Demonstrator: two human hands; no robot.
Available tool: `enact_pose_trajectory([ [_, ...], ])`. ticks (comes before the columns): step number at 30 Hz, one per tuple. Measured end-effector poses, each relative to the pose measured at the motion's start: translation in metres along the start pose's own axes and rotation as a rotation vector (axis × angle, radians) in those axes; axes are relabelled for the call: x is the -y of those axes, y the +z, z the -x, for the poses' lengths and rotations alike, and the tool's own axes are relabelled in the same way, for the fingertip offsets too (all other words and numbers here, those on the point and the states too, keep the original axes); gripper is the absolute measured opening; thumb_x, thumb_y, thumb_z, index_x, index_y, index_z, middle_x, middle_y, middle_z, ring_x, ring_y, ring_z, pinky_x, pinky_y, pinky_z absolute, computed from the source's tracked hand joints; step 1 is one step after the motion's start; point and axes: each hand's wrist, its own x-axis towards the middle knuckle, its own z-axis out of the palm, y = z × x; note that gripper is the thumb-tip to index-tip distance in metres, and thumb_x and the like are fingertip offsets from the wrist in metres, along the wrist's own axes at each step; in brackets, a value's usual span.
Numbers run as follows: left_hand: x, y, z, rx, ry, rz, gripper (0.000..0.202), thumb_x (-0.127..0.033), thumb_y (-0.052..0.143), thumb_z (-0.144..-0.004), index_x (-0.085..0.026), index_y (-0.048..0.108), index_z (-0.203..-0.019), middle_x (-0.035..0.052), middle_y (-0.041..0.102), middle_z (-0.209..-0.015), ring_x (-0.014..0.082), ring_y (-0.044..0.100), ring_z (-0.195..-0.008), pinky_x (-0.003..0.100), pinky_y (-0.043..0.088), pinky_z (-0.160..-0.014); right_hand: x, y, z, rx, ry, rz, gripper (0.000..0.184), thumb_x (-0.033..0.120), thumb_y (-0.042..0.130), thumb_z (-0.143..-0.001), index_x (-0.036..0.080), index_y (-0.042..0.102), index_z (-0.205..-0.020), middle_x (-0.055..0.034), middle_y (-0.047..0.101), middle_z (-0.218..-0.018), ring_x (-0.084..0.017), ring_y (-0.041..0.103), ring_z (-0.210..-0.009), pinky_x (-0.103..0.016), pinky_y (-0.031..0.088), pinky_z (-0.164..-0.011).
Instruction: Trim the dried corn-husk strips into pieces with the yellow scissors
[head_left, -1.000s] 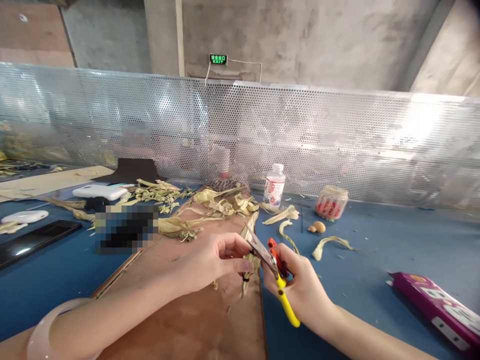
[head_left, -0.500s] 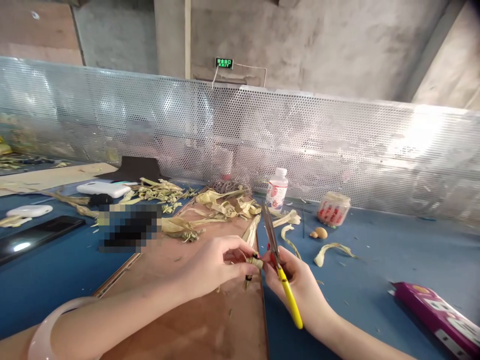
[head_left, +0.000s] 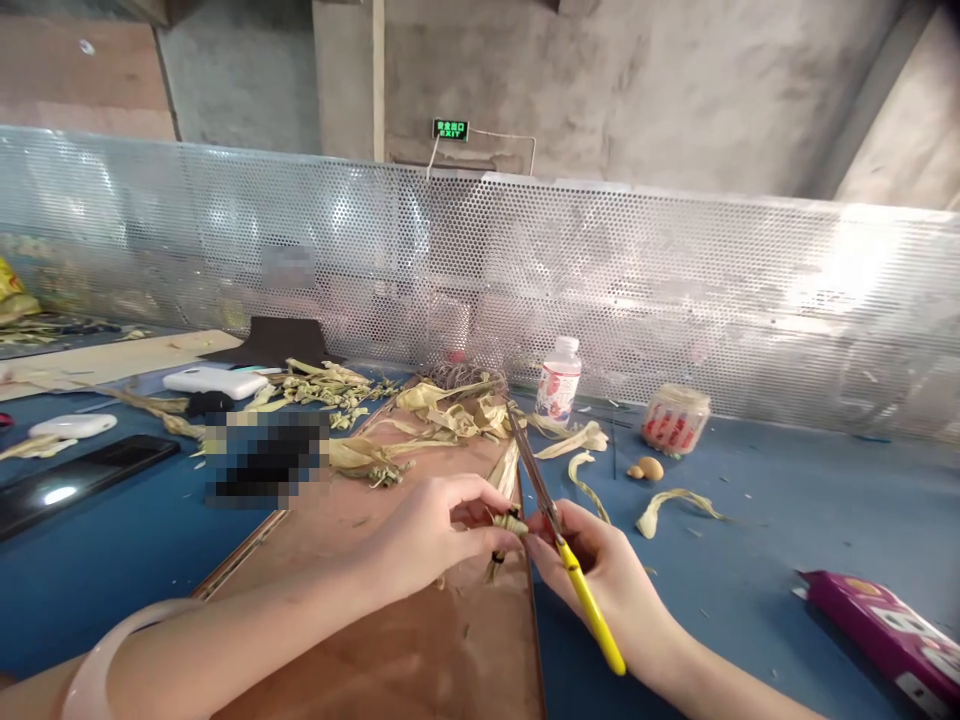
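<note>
My left hand (head_left: pixel 427 535) pinches a small bundle of dried yellow-green leaf strips (head_left: pixel 507 522) over a brown board (head_left: pixel 390 640). My right hand (head_left: pixel 607 580) grips scissors (head_left: pixel 559 545) with yellow and red handles. Their blades are together and point up and away to the left, just right of the bundle. Both hands meet at the bundle, fingertips nearly touching. A pale bangle (head_left: pixel 97 670) sits on my left wrist.
A heap of dried leaves (head_left: pixel 442 410) lies at the board's far end, loose strips (head_left: pixel 675 500) on the blue table (head_left: pixel 787 520). A small bottle (head_left: pixel 559 380), a plastic jar (head_left: pixel 675 420), a purple packet (head_left: pixel 885 630), a dark phone (head_left: pixel 75 480) and white cases (head_left: pixel 214 382) lie around. A perforated metal screen (head_left: pixel 600 290) closes the back.
The scissors, open with the blades at the bundle a second ago, have closed and swung to point upward. My right hand has shifted slightly lower; my left keeps its pinch.
</note>
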Motion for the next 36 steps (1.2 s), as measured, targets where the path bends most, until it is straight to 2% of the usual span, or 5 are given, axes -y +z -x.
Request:
enact_pose_trajectory([
  [4,0.002,-0.001,0.0,-0.009,0.016,0.033,0.026,-0.034,0.074,-0.066,-0.019,0.063,-0.084,-0.0002,0.064,-0.076,0.0161,0.06,-0.074,0.03,0.048,-0.07,0.003,0.0,-0.001,0.025,0.021,-0.031,0.034,0.051,0.057,-0.076,0.018,0.05,-0.075,0.0055,0.041,-0.06,-0.007,0.034,-0.053,-0.019,0.032,-0.048],
  [13,-0.005,0.0,0.002,-0.004,0.111,-0.193,0.021,-0.036,0.07,-0.071,-0.019,0.066,-0.083,0.0007,0.061,-0.077,0.016,0.056,-0.074,0.028,0.043,-0.068,-0.001,0.004,0.0,0.005,0.006,-0.003,0.037,0.055,0.053,-0.078,0.018,0.049,-0.072,0.0042,0.043,-0.061,-0.008,0.037,-0.055,-0.019,0.033,-0.048],
  [20,-0.003,-0.003,-0.006,-0.078,-0.051,0.129,0.024,-0.036,0.07,-0.071,-0.018,0.062,-0.086,0.0004,0.062,-0.078,0.015,0.057,-0.072,0.028,0.045,-0.066,-0.006,-0.003,-0.004,-0.031,-0.016,0.038,0.032,0.05,0.053,-0.08,0.02,0.045,-0.073,0.0049,0.041,-0.062,-0.009,0.037,-0.056,-0.02,0.035,-0.05],
  [26,0.0,-0.01,-0.015,-0.184,-0.13,0.42,0.025,-0.033,0.072,-0.07,-0.015,0.062,-0.085,0.004,0.063,-0.086,0.0137,0.057,-0.069,0.029,0.045,-0.066,-0.017,-0.018,-0.006,-0.224,-0.016,0.149,0.028,0.048,0.047,-0.084,0.023,0.037,-0.075,0.0061,0.037,-0.063,-0.009,0.036,-0.053,-0.021,0.035,-0.047],
  [36,0.011,-0.011,-0.022,-0.19,-0.158,0.676,0.024,-0.018,0.077,-0.065,-0.012,0.062,-0.083,0.003,0.062,-0.079,0.0109,0.057,-0.067,0.025,0.046,-0.062,-0.026,-0.029,-0.023,-0.233,-0.172,0.623,0.022,0.038,0.053,-0.078,0.023,0.038,-0.07,0.0026,0.047,-0.064,-0.011,0.04,-0.055,-0.023,0.037,-0.05],
])
